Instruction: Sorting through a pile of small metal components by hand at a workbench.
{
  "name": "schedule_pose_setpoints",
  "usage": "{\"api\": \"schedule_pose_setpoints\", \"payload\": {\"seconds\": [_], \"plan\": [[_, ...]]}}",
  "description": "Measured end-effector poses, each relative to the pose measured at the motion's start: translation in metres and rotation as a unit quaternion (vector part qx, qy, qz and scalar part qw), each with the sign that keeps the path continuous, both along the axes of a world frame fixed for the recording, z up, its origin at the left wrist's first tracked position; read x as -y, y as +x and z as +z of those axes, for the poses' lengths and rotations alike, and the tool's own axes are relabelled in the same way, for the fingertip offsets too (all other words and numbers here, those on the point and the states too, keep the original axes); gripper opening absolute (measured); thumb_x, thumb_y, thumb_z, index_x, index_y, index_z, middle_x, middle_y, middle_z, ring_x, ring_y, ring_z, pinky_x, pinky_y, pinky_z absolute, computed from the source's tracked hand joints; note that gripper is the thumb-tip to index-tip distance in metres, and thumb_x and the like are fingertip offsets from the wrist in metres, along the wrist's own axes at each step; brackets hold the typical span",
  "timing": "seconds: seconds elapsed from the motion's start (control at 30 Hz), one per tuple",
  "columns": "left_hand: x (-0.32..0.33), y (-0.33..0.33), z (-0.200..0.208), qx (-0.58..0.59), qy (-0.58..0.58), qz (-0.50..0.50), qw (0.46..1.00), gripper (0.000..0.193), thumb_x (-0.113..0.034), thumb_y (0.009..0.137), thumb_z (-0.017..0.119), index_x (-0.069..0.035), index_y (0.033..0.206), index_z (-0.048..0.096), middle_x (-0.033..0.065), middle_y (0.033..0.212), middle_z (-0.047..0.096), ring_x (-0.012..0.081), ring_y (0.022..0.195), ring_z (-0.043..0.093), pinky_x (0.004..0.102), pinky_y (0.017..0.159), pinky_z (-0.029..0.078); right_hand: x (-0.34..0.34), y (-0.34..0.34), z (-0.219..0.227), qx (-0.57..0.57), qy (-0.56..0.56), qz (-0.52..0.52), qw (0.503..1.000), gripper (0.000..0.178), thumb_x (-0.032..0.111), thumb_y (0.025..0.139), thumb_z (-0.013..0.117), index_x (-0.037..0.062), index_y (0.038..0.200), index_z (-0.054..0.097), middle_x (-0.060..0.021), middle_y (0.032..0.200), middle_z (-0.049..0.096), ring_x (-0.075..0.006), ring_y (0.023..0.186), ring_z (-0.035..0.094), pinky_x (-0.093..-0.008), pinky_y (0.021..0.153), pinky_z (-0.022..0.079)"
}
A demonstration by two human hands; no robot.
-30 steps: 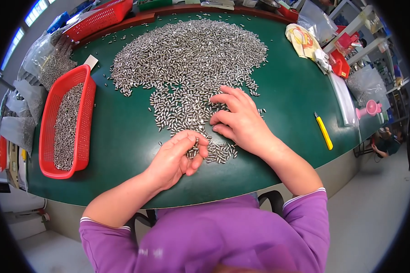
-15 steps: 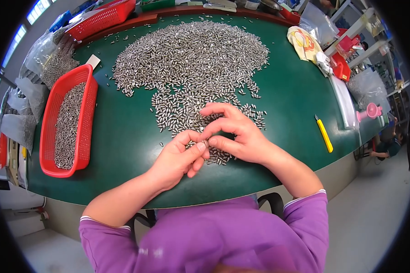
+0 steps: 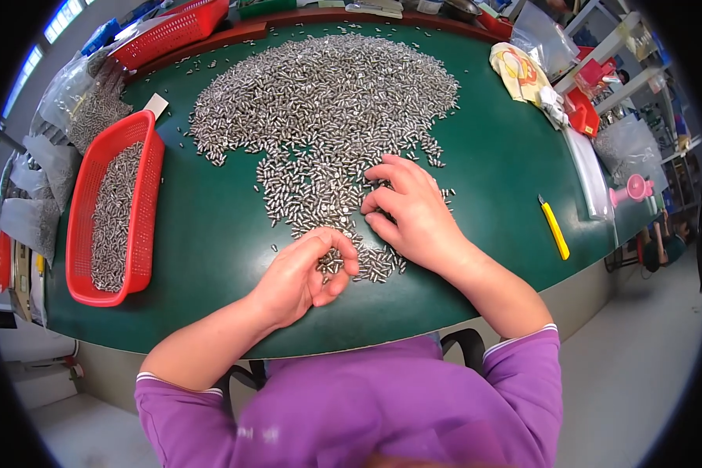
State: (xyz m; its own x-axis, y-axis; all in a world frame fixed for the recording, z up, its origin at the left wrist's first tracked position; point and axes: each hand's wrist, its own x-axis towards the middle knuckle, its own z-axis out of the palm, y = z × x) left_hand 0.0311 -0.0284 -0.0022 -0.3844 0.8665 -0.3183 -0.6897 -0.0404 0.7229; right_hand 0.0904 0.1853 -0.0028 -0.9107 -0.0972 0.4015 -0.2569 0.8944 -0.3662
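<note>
Small, shiny, pointed metal pieces (image 3: 327, 93) lie in a large heap on the green table, with a narrower spread of them reaching toward me. At the near end of that spread my left hand (image 3: 296, 273) is loosely closed, its fingers curled inward. Metal pieces show in the gap inside the curl; whether they are held or lie on the table behind is unclear. My right hand (image 3: 417, 218) is over the right side of the spread, palm down and fingers apart, fingertips near the pieces. No piece is visible in its grip.
A red perforated basket (image 3: 78, 234) with more metal pieces stands at the left. Clear bags (image 3: 35, 218) of pieces are beyond it. A yellow utility knife (image 3: 554, 230) lies at the right, near a pink small fan-like object (image 3: 636, 189) and a printed cloth (image 3: 519, 74).
My hands have come apart from a shared pinch over a small piece. The right hand has moved right and spread over the pieces; the left stays near its place, its thumb drawn back.
</note>
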Motion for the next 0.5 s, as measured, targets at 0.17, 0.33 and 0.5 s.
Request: {"api": "schedule_pose_setpoints", "payload": {"seconds": [0.17, 0.33, 0.5], "plan": [[0.001, 0.0, -0.005, 0.011, 0.003, 0.006, 1.0, 0.027, -0.026, 0.101, 0.04, -0.003, 0.098, 0.053, 0.0089, 0.09, 0.055, 0.0138, 0.064, 0.049, 0.0223, 0.045, 0.033, -0.001, -0.001, 0.003, 0.006, -0.024, 0.014, 1.0, 0.01, 0.013, 0.078, 0.07, 0.01, 0.086, 0.065, -0.007, 0.116, 0.056, -0.0347, 0.126, 0.044, -0.0478, 0.104, 0.035], [-0.002, 0.0, 0.004, 0.014, -0.013, -0.017, 1.0, 0.02, -0.022, 0.1, 0.045, -0.003, 0.1, 0.053, 0.0055, 0.088, 0.055, 0.0105, 0.063, 0.048, 0.0198, 0.045, 0.032, 0.006, 0.001, 0.013, -0.01, -0.145, 0.136, 0.98, 0.013, 0.013, 0.076, 0.075, 0.0121, 0.089, 0.07, -0.0032, 0.111, 0.06, -0.0329, 0.124, 0.048, -0.0452, 0.1, 0.04], [-0.003, 0.005, 0.003, -0.007, -0.034, -0.019, 0.999, 0.011, -0.015, 0.098, 0.05, -0.006, 0.105, 0.05, 0.0039, 0.081, 0.052, 0.0065, 0.056, 0.041, 0.0174, 0.041, 0.027, 0.006, 0.0, 0.008, -0.016, -0.163, 0.194, 0.967, 0.015, 0.013, 0.076, 0.075, 0.0114, 0.09, 0.07, -0.0027, 0.109, 0.06, -0.0325, 0.123, 0.049, -0.0439, 0.099, 0.042]]}}
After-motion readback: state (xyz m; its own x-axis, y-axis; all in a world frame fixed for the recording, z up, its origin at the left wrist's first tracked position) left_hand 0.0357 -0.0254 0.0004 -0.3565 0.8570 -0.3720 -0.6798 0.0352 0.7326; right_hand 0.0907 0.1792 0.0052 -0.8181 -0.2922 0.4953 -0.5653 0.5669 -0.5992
